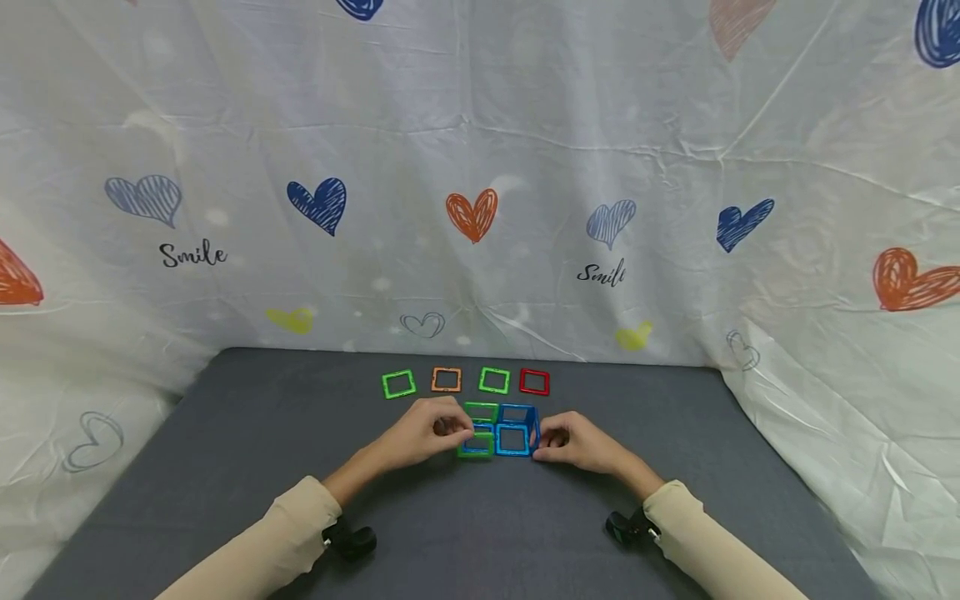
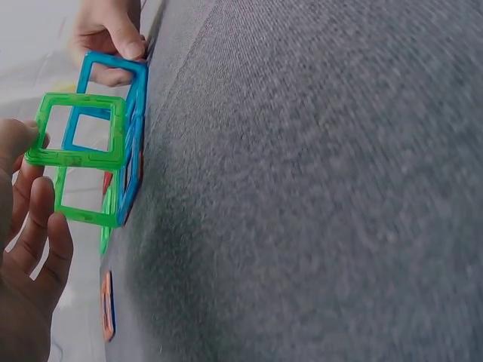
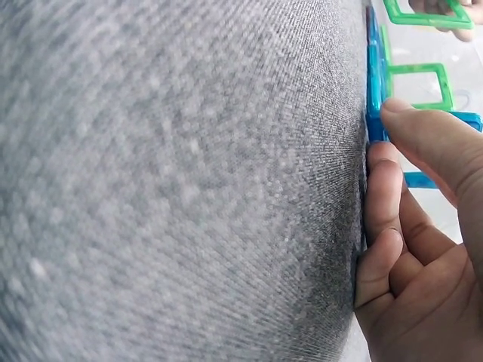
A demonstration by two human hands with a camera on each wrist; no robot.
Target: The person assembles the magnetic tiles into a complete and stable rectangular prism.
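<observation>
My left hand (image 1: 431, 429) pinches a green square magnetic tile (image 2: 75, 158), an open frame, by its edge between thumb and fingers. This tile is raised in front of the left end of a small structure of joined tiles. Blue square tiles (image 1: 513, 453) lie flat in that structure, and one blue tile (image 1: 537, 429) stands upright at its right end. Another green tile (image 2: 87, 216) rises at its back left. At the right end, my right hand (image 1: 573, 442) holds the blue tile's low edge between thumb and curled fingers.
Behind the structure lies a row of loose tiles: one green (image 1: 401, 394), one orange (image 1: 447, 369), another green (image 1: 493, 392) and one red (image 1: 535, 392). Dark grey cloth (image 1: 465, 525) covers the table. A white curtain (image 1: 525, 167) with printed hearts hangs past the far edge.
</observation>
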